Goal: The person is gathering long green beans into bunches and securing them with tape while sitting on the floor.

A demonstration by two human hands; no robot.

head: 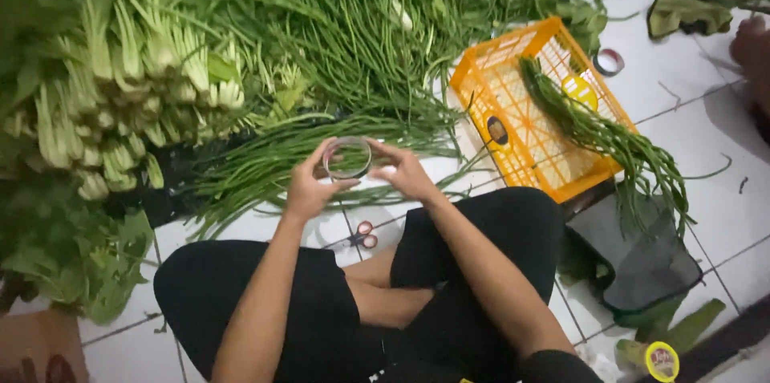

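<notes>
I sit cross-legged on a white tiled floor. My left hand (309, 184) and my right hand (403, 172) together hold a clear roll of adhesive tape (346, 158) in front of me, fingers on each side of it. Just beyond the roll lies a long bundle of green yardlong beans (265, 162). A small pair of red-handled scissors (362, 235) rests on the tiles between my knees.
A big heap of loose long beans (361, 22) and stacked leafy greens (120, 86) fill the left and back. An orange plastic crate (529, 114) with a bean bundle (609, 138) draped over it stands at the right. A tape roll (608, 61) lies behind it, another person's foot (752, 46) at far right.
</notes>
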